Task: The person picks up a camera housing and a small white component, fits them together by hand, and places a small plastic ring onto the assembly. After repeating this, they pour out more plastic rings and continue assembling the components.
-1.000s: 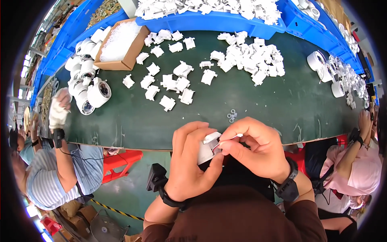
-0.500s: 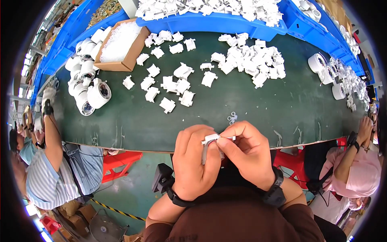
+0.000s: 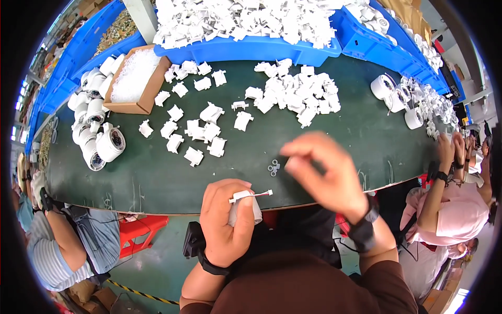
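My left hand [image 3: 226,222] is closed around a white plastic housing [image 3: 241,210] held over the table's near edge. Out of the housing's top runs a short thin cable with a small white connector [image 3: 270,192] at its end, pointing right. My right hand [image 3: 327,170] hovers over the table to the right, somewhat blurred, its thumb and forefinger apart and nothing visible between them. Just left of its fingertips lie several small grey rings [image 3: 273,167] on the green table [image 3: 219,175]. The fingers of my left hand hide much of the housing.
Loose white plastic pieces [image 3: 300,91] cover the table's middle and back. Round white camera-like units [image 3: 110,144] stand at left beside a cardboard box [image 3: 137,107] of translucent bits. Blue bins [image 3: 251,51] line the back. Co-workers sit at both sides, one in a pink shirt [image 3: 463,209].
My right hand has let go of the cable at the housing and moved up and right, opening. My left hand keeps the housing. The whole view has shifted.
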